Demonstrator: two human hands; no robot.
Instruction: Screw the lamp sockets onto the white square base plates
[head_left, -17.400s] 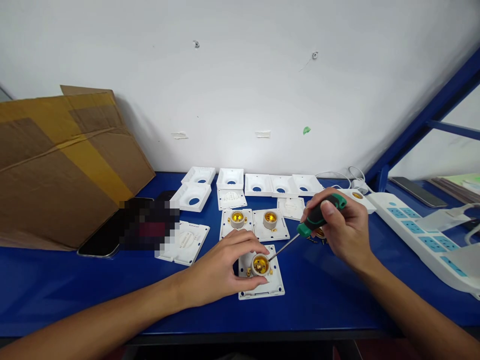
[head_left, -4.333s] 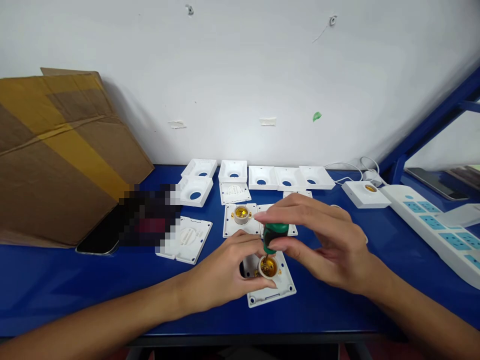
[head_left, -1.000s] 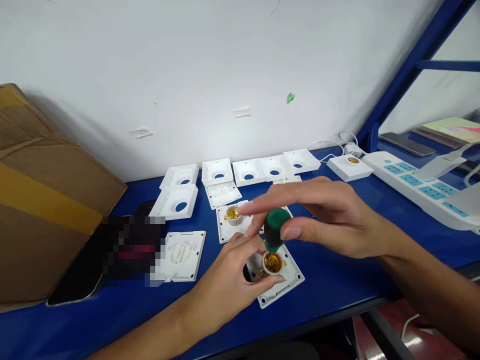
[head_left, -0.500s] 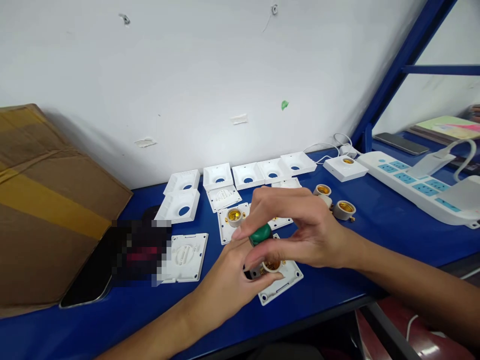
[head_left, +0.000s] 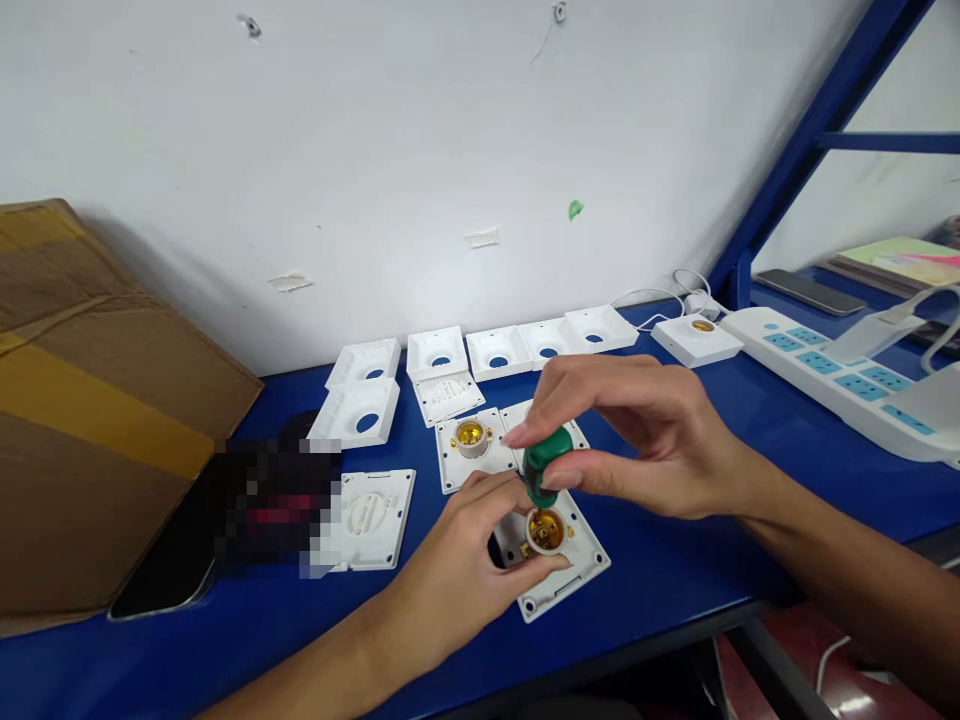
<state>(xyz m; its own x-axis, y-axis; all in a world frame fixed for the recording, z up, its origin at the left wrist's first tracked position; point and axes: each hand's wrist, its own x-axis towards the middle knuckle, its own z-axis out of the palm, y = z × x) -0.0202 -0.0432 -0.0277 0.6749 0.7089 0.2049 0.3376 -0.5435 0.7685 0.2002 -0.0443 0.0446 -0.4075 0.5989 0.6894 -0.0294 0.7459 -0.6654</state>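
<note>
Lamp socket (head_left: 547,530) on one white plate (head_left: 583,570), lower centre of the frame, is gripped by the left hand (head_left: 471,560). The right hand (head_left: 637,435) pinches one screwdriver (head_left: 546,468), tip seemingly inside; six white covers (head_left: 486,350) lie mid-frame.

From my remote post I note a taped cardboard box (head_left: 112,450) well left of the fingers (head_left: 570,398). A flat black object (head_left: 161,560) lies at its foot; its right part is blurred. Beneath the fingers I find a blue table (head_left: 750,430). Beyond them I observe a white wall (head_left: 420,130) bearing a green scrap (head_left: 575,210). Right of the fingers I log a white power strip (head_left: 780,327) with pale blue outlets; farther right and beyond, a dark phone (head_left: 810,291) and stacked papers (head_left: 900,262). Beyond the fingers, rightward, I see a white cable (head_left: 637,293) looping near a blue frame (head_left: 814,145).
</note>
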